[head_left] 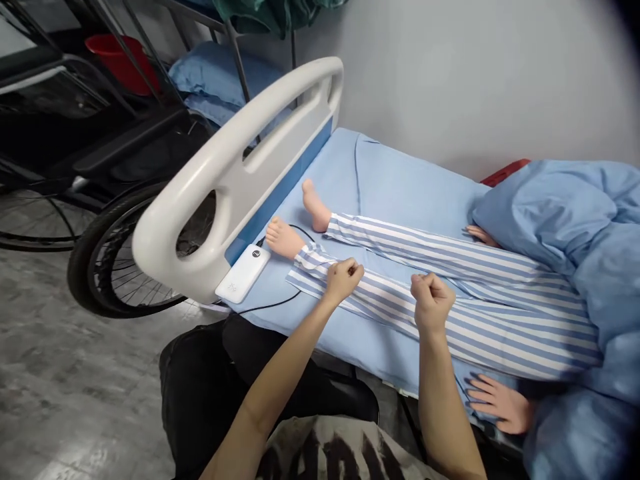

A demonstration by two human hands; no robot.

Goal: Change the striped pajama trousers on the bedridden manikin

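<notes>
My left hand [345, 280] is closed in a fist over the lower part of the nearer leg, close to the ankle. Farther up that same leg, my right hand [433, 300] is also balled into a fist, thumb on top. No object shows in either fist. Beneath them, what looks like a mannequin lies on the bed in blue-and-white striped trousers [500, 327]. Its nearer bare foot [283, 238] and its farther foot [315, 207] point toward the footboard. Whether my fists touch the cloth or hover just above it, I cannot tell.
A white power bank [243, 273] with a black cable lies by the footboard [240, 153]. The mannequin's hand [500, 402] rests at the bed's near edge, and a blue quilt [565, 207] covers its upper part. A wheelchair [125, 267] and a red bucket [125, 63] stand beyond the footboard.
</notes>
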